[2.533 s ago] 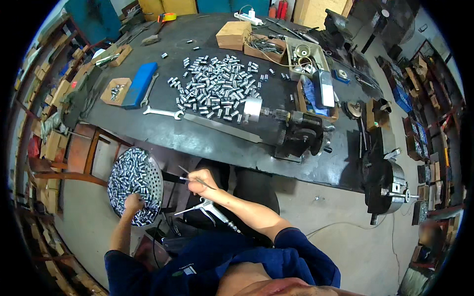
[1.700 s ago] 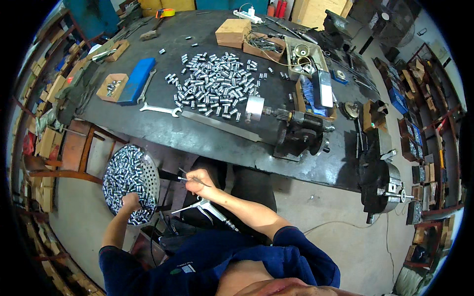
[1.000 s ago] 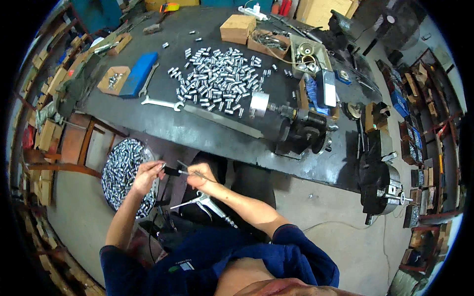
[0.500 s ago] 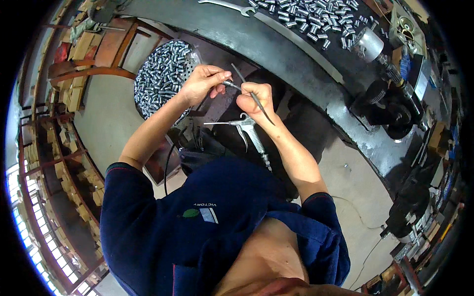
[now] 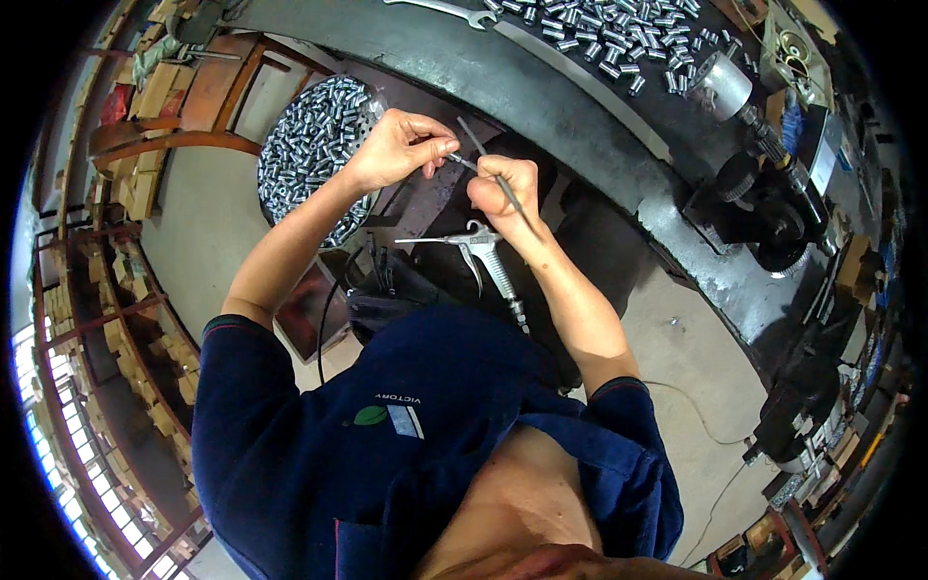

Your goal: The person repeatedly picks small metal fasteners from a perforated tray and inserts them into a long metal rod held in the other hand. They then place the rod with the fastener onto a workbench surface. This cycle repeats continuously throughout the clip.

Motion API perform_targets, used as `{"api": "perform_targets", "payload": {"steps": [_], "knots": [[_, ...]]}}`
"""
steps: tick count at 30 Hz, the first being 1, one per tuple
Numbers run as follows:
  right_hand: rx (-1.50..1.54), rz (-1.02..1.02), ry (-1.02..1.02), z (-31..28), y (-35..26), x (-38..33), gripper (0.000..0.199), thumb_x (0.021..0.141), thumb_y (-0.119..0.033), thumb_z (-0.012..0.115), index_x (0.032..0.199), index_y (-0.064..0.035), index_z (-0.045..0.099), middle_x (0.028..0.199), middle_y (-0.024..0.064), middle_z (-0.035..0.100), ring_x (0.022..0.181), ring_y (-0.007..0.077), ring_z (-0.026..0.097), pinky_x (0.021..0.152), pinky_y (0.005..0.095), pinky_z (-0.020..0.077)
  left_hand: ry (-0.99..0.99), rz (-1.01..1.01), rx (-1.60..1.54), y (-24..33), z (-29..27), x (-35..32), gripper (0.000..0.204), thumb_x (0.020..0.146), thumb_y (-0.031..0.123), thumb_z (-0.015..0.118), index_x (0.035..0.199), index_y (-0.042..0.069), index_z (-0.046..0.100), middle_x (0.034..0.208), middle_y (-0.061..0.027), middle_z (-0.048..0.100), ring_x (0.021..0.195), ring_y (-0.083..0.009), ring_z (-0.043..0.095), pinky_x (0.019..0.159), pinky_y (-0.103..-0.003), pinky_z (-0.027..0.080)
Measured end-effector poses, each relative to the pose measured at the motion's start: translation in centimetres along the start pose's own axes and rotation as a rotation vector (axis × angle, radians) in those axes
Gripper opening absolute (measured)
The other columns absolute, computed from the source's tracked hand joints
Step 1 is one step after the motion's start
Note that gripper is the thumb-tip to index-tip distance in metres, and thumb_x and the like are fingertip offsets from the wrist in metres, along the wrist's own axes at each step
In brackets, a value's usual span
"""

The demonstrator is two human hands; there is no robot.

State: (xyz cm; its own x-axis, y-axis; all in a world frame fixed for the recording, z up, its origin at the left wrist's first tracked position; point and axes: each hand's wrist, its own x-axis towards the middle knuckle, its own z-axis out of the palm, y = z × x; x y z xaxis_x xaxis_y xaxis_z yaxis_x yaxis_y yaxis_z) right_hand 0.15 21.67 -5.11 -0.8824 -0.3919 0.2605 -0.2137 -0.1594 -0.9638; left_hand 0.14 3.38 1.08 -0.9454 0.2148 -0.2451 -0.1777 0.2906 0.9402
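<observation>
My left hand (image 5: 401, 153) pinches a small shiny metal sleeve (image 5: 454, 156) between thumb and fingertips. Closed in a fist, my right hand (image 5: 507, 184) grips a slim grey tapered rod (image 5: 470, 134), like a hand file, which slants past both sides of the fist. A second thin shaft (image 5: 469, 164) runs from the right fist to the sleeve; I cannot tell whether its tip is inside. Left of my hands is a round perforated container (image 5: 375, 101) heaped with similar metal sleeves (image 5: 307, 145). A silver air blow gun (image 5: 491, 266) lies below my hands, over my lap.
The dark workbench (image 5: 570, 111) curves across the top, with loose sleeves (image 5: 628, 39) and an open-end wrench (image 5: 447, 12) on it. A machine with a metal cylinder (image 5: 723, 87) and dark knobs stands right. Wooden racks (image 5: 106, 319) line the left; a brown chair (image 5: 174, 142) stands beside the container.
Both hands keep their grips and have shifted only slightly. The rod has tilted a little in my right fist, and the whole view has moved a touch.
</observation>
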Motion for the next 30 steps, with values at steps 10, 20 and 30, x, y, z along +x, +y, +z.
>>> {"api": "perform_targets", "payload": {"steps": [10, 20, 30], "knots": [[0.137, 0.113, 0.013, 0.1, 0.6, -0.1, 0.019, 0.064, -0.007, 0.051, 0.049, -0.0017, 0.040, 0.042, 0.0005, 0.039, 0.043, 0.0058, 0.046, 0.040, 0.0223, 0.0332, 0.039, 0.001, -0.042, -0.1, 0.6, 0.1, 0.017, 0.083, 0.013, 0.063, 0.086, -0.004, 0.064, 0.068, -0.0038, 0.060, 0.055, -0.0081, 0.055, 0.050, -0.021, 0.045], [0.198, 0.197, 0.067, 0.5, 0.5, 0.0, 0.021, 0.064, -0.006, 0.052, 0.048, -0.0034, 0.039, 0.045, -0.0013, 0.039, 0.044, 0.0053, 0.046, 0.041, 0.0209, 0.0357, 0.035, 0.029, -0.103, -0.9, 1.1, 0.4, 0.026, 0.083, 0.017, 0.063, 0.094, -0.007, 0.061, 0.069, -0.0061, 0.060, 0.056, -0.0095, 0.055, 0.053, -0.022, 0.045], [0.627, 0.304, 0.050, 0.8, 0.4, 0.1, 0.021, 0.066, -0.004, 0.050, 0.048, -0.0044, 0.039, 0.046, 0.0028, 0.040, 0.041, 0.0109, 0.045, 0.039, 0.0269, 0.0403, -0.064, -0.045, -0.207, -1.1, 1.3, 0.2, 0.021, 0.085, 0.014, 0.060, 0.094, -0.005, 0.059, 0.067, -0.0057, 0.060, 0.056, -0.0113, 0.057, 0.054, -0.024, 0.047]]}}
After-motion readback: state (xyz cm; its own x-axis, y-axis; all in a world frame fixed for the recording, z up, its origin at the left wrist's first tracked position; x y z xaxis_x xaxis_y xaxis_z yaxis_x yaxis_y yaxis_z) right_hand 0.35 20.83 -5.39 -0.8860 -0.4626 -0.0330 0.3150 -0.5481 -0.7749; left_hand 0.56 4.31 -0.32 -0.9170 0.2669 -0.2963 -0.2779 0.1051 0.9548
